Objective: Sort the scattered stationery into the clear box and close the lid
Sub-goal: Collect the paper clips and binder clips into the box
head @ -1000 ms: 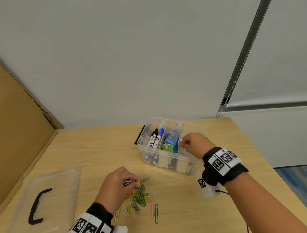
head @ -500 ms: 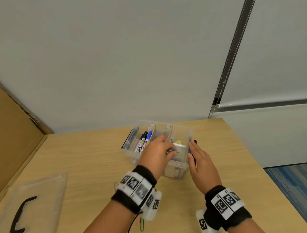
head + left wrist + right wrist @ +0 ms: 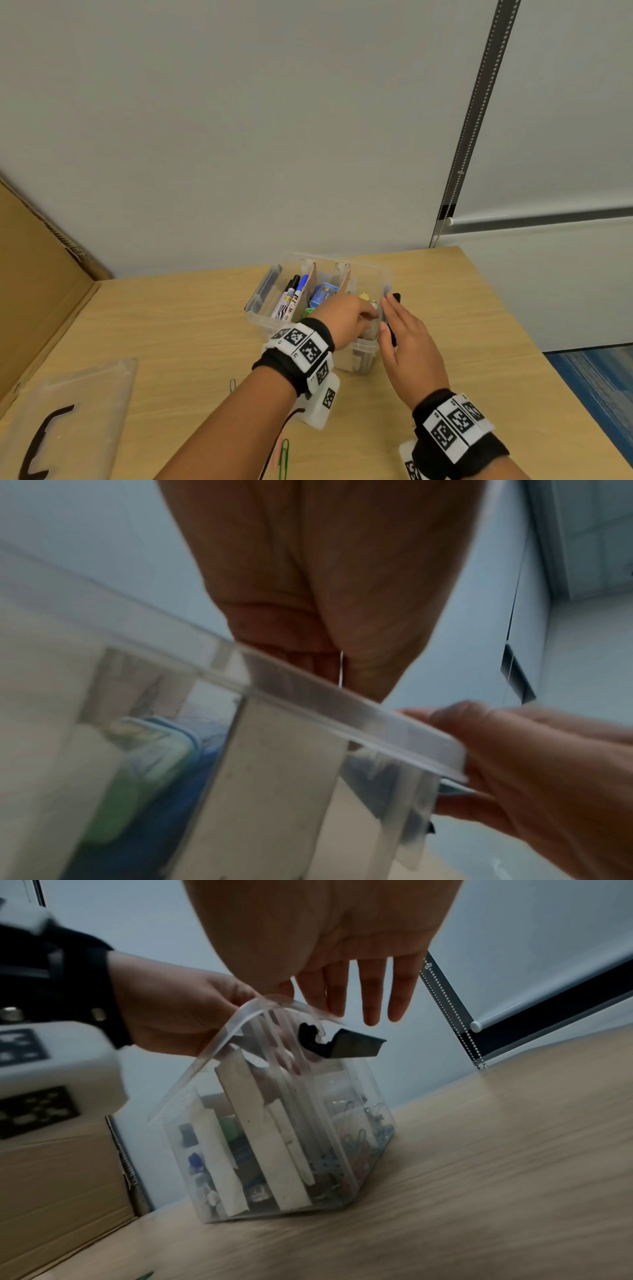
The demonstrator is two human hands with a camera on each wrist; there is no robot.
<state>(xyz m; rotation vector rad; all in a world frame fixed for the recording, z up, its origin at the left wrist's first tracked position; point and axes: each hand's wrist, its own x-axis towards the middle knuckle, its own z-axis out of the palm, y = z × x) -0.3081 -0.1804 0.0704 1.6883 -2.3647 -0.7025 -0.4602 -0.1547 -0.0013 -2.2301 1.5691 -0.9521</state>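
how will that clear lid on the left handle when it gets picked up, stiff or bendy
The clear lid looks like thin see-through plastic, so probably light and slightly flexible. Its black handle should give a firm grip. Lying flat on the table, its edge may be fiddly to lift.

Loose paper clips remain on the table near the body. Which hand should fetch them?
Left hand: it hangs over the clear box, on the side of the paper clips. Right hand lies flat against the box's side.

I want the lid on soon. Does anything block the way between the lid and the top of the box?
Yes. The left hand reaches into the box, and the right hand lies against its right wall. The lid lies on the table far left.
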